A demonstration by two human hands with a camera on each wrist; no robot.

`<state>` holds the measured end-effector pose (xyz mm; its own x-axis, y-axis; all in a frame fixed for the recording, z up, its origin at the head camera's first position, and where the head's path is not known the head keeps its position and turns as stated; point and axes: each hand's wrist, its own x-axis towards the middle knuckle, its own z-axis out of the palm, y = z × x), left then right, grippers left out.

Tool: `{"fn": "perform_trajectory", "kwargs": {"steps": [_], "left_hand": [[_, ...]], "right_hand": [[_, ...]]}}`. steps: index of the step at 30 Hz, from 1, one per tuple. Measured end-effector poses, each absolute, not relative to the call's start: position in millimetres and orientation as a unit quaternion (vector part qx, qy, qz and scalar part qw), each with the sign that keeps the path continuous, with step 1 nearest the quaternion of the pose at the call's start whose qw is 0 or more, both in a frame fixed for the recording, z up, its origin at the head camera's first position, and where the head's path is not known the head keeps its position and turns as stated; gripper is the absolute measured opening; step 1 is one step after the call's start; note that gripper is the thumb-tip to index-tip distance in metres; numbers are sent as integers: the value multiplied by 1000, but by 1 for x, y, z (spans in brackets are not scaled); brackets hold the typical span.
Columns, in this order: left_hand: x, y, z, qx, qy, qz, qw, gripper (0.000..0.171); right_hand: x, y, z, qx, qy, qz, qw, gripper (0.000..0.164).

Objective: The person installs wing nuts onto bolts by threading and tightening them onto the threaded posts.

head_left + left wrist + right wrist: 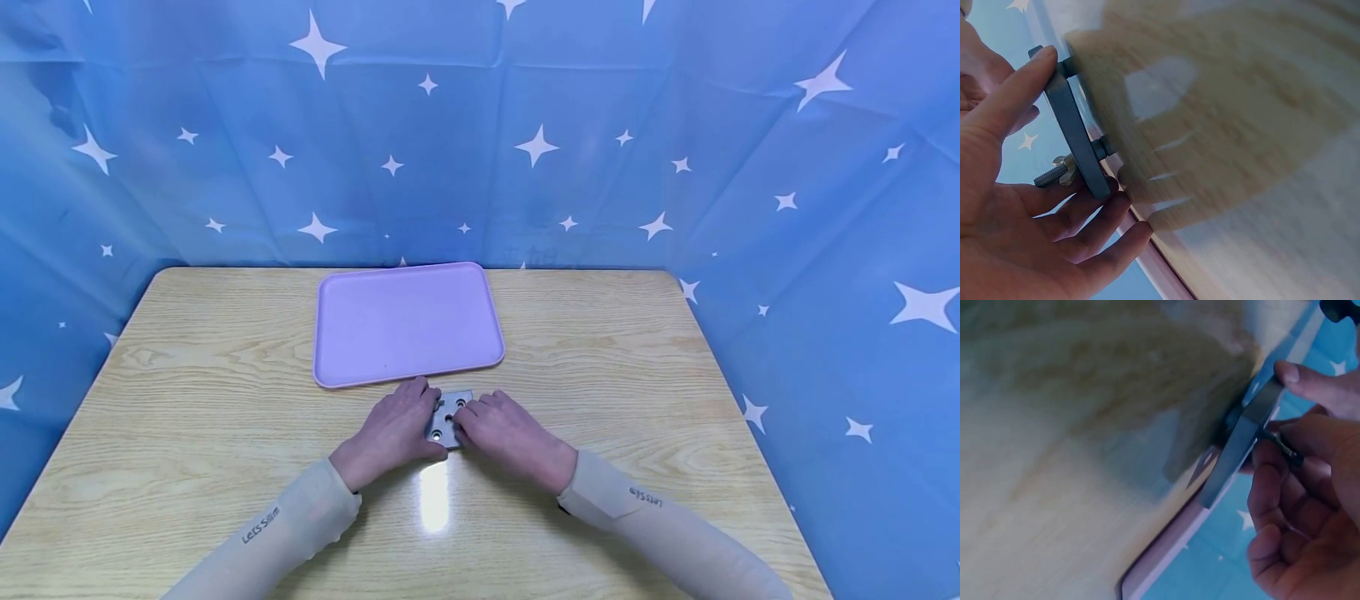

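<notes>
Between my two hands is a grey metal plate (443, 423) with round holes, seen edge-on as a thick slab in both wrist views. My left hand (397, 421) grips it across its edges, thumb on the near side and fingers at the far side. A threaded bolt (1049, 175) with a wing nut (1067, 167) sticks up from the plate. Dark short feet (1105, 147) show beneath it. My right hand (510, 433) is at the plate's right part, its fingers curled and pinching a thin dark-tipped screw (1285, 449) that stands out of the plate.
A purple tray (408, 325) lies just beyond the hands on the wood-grain table (615, 375). A blue curtain (465, 117) with white stars hangs behind and along the sides of the table.
</notes>
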<state>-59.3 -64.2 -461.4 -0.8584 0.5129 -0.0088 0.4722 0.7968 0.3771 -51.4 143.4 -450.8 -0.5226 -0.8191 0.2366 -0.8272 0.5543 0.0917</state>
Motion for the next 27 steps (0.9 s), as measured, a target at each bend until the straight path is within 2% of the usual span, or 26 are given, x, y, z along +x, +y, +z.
{"fn": "perform_trajectory", "kwargs": {"steps": [6,12,19,27], "left_hand": [[-59,-64,-461,260,946,186,57,80],[-60,-65,-460,265,945,181,55,79],[-60,-65,-460,266,945,181,55,78],[-60,-65,-459,268,945,181,55,78]], "right_hand": [[-50,142,-450,446,-888,38,109,12],[-56,152,-436,469,-880,18,76,37],[-63,161,-422,571,-817,-55,56,33],[-65,162,-424,575,-811,-79,75,23]]}}
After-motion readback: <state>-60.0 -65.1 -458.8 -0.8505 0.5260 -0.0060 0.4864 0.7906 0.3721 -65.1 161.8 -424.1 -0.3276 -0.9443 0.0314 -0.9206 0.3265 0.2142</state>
